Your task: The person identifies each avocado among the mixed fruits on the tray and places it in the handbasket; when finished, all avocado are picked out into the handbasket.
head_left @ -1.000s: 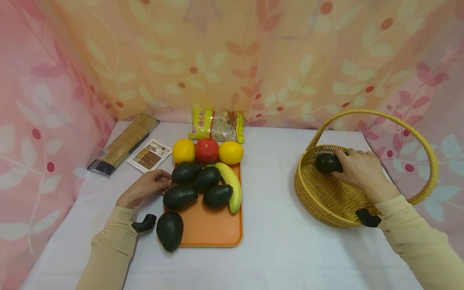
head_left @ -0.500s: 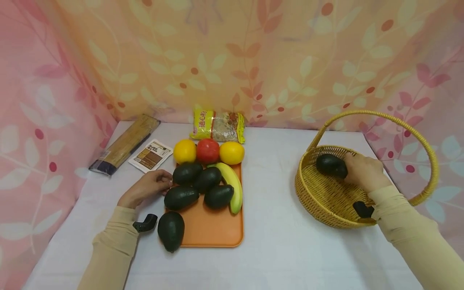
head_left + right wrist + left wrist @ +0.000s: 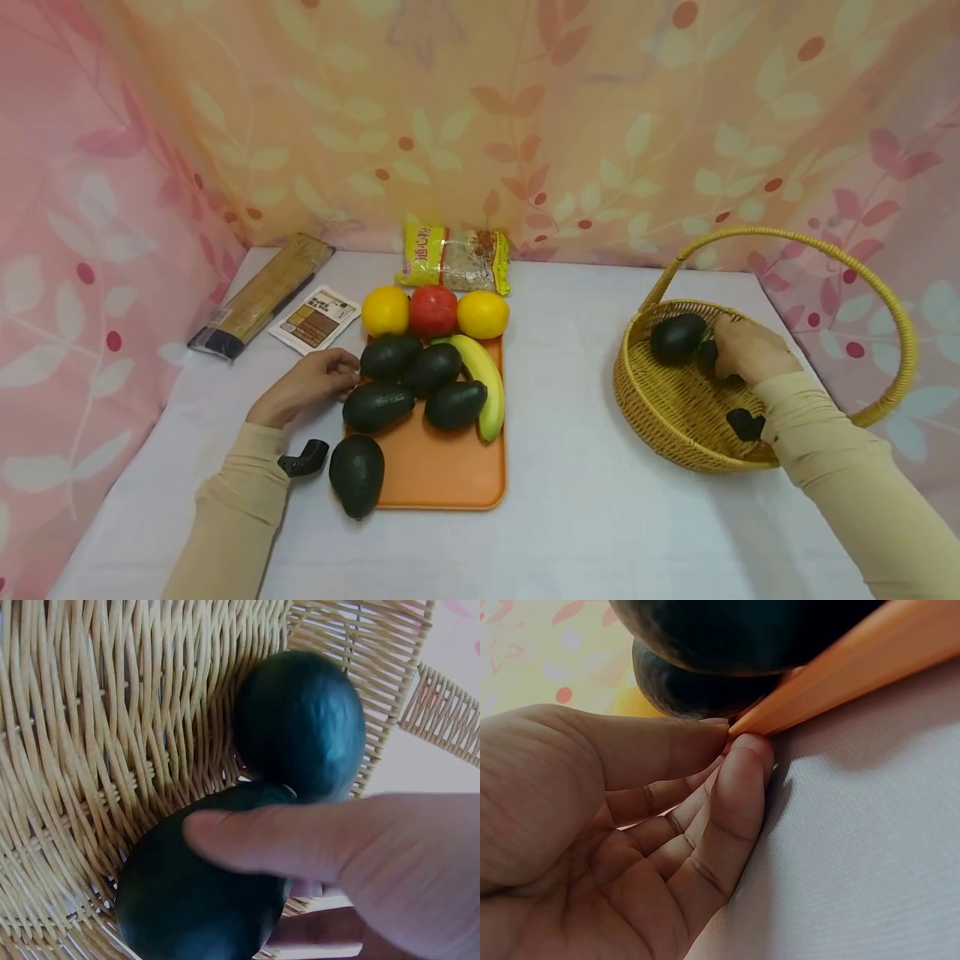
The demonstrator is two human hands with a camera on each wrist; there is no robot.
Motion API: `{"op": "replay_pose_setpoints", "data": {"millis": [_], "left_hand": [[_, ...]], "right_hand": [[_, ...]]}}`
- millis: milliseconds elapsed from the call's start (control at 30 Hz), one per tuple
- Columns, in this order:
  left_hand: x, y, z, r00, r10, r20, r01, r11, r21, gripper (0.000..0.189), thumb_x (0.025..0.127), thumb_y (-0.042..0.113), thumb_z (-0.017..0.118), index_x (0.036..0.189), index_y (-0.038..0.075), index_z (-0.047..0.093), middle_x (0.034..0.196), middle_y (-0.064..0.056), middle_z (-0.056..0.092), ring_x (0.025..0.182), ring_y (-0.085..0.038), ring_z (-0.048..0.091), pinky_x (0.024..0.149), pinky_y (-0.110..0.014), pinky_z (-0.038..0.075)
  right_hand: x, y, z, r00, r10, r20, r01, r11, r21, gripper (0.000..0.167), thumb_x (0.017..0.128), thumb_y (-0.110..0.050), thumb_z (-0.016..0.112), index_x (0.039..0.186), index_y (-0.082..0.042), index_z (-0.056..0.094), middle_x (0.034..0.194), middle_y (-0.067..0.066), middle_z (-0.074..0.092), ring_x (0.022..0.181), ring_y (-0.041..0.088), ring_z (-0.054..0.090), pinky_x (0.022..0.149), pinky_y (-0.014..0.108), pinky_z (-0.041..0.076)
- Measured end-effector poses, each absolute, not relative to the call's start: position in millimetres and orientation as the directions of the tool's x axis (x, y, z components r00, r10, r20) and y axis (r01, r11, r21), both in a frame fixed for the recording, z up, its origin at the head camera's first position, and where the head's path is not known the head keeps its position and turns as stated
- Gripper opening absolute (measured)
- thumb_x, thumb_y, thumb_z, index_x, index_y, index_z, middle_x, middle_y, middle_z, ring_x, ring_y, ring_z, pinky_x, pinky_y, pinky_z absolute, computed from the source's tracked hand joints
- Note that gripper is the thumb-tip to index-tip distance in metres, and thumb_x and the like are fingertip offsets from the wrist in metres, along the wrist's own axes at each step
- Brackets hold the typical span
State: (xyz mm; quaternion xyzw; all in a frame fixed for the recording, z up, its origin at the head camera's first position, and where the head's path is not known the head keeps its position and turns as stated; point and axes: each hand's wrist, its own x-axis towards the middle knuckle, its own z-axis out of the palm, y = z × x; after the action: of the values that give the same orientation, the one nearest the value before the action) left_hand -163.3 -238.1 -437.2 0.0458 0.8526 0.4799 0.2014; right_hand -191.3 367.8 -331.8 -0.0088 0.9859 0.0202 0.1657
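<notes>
In the head view, my left hand (image 3: 311,385) is at the left edge of an orange tray (image 3: 442,467). Thumb and fingertips pinch the rim of that tray (image 3: 817,694) in the left wrist view. Several dark green avocados (image 3: 378,406) lie on the tray beside a banana (image 3: 486,392); one avocado (image 3: 357,475) overlaps its near-left corner. Over at the right, my right hand (image 3: 752,350) reaches inside a wicker basket (image 3: 682,408). It holds an avocado (image 3: 202,885), thumb on top and fingers partly hidden below. A second avocado (image 3: 300,724) touches it, against the basket's wall.
A red fruit (image 3: 432,311) sits between two yellow fruits (image 3: 386,312) at the tray's far end. Behind them lies a yellow pasta bag (image 3: 453,258). A white packet (image 3: 315,319) and a long packet of sticks (image 3: 262,292) lie back left. The basket's tall handle (image 3: 862,267) arches over it.
My right hand has shifted slightly within the basket, and a second avocado now shows under its fingers, beside the one at the far-left wall. The left hand has kept its hold on the tray.
</notes>
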Motion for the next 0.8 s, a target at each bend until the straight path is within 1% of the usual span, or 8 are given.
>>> {"op": "replay_pose_setpoints", "data": {"millis": [167, 300, 500, 600, 700, 800], "left_hand": [[-163.3, -237.6, -436.1, -0.914, 0.274, -0.298, -0.114, 0.533, 0.839, 0.035, 0.096, 0.013, 0.058, 0.124, -0.008, 0.054, 0.100, -0.016, 0.065, 0.079, -0.014, 0.061, 0.071, -0.024, 0.053], [-163.2, -238.1, -436.7, -0.914, 0.278, -0.296, -0.113, 0.526, 0.843, 0.035, 0.096, 0.013, 0.057, 0.124, -0.008, 0.054, 0.100, -0.016, 0.065, 0.079, -0.014, 0.061, 0.071, -0.024, 0.054], [-164.1, -237.8, -438.0, -0.909, 0.261, -0.324, -0.143, 0.536, 0.832, 0.036, 0.097, 0.014, 0.057, 0.125, -0.008, 0.052, 0.100, -0.016, 0.065, 0.080, -0.014, 0.061, 0.073, -0.024, 0.054], [-164.8, -237.7, -437.8, -0.909, 0.251, -0.333, -0.153, 0.541, 0.827, 0.036, 0.097, 0.015, 0.057, 0.126, -0.007, 0.052, 0.101, -0.016, 0.064, 0.080, -0.014, 0.061, 0.073, -0.024, 0.054], [-165.0, -237.9, -437.9, -0.909, 0.253, -0.332, -0.152, 0.541, 0.827, 0.037, 0.097, 0.015, 0.057, 0.126, -0.007, 0.052, 0.101, -0.016, 0.065, 0.080, -0.014, 0.061, 0.073, -0.024, 0.054], [-164.5, -237.8, -437.4, -0.907, 0.260, -0.332, -0.152, 0.532, 0.833, 0.038, 0.097, 0.015, 0.057, 0.127, -0.008, 0.051, 0.102, -0.016, 0.065, 0.080, -0.013, 0.062, 0.073, -0.024, 0.054]], "right_hand": [[-192.6, 370.2, -333.5, -0.958, -0.003, -0.288, -0.013, 0.999, 0.035, 0.050, 0.080, -0.019, 0.073, 0.107, 0.014, 0.047, 0.107, 0.042, 0.057, 0.090, 0.057, 0.059, 0.067, 0.060, 0.050], [-193.9, 370.7, -336.4, -0.966, -0.004, -0.259, -0.017, 0.999, 0.049, 0.046, 0.084, -0.022, 0.069, 0.105, 0.014, 0.051, 0.107, 0.043, 0.057, 0.087, 0.060, 0.058, 0.066, 0.062, 0.050], [-194.7, 371.9, -336.3, -0.968, -0.011, -0.250, -0.026, 0.998, 0.056, 0.044, 0.082, -0.024, 0.070, 0.102, 0.013, 0.057, 0.102, 0.041, 0.060, 0.082, 0.055, 0.061, 0.064, 0.059, 0.051], [-194.0, 371.1, -333.3, -0.973, -0.032, -0.230, -0.047, 0.997, 0.058, 0.043, 0.080, -0.025, 0.072, 0.097, 0.013, 0.059, 0.097, 0.040, 0.062, 0.078, 0.052, 0.062, 0.062, 0.058, 0.051], [-191.3, 366.1, -328.5, -0.979, -0.052, -0.195, -0.066, 0.996, 0.064, 0.040, 0.081, -0.024, 0.071, 0.095, 0.012, 0.059, 0.094, 0.038, 0.062, 0.078, 0.052, 0.062, 0.061, 0.060, 0.050], [-184.9, 353.7, -319.4, -0.986, -0.066, -0.154, -0.078, 0.994, 0.072, 0.034, 0.083, -0.022, 0.069, 0.093, 0.009, 0.059, 0.090, 0.036, 0.063, 0.074, 0.052, 0.061, 0.056, 0.060, 0.049]]}}
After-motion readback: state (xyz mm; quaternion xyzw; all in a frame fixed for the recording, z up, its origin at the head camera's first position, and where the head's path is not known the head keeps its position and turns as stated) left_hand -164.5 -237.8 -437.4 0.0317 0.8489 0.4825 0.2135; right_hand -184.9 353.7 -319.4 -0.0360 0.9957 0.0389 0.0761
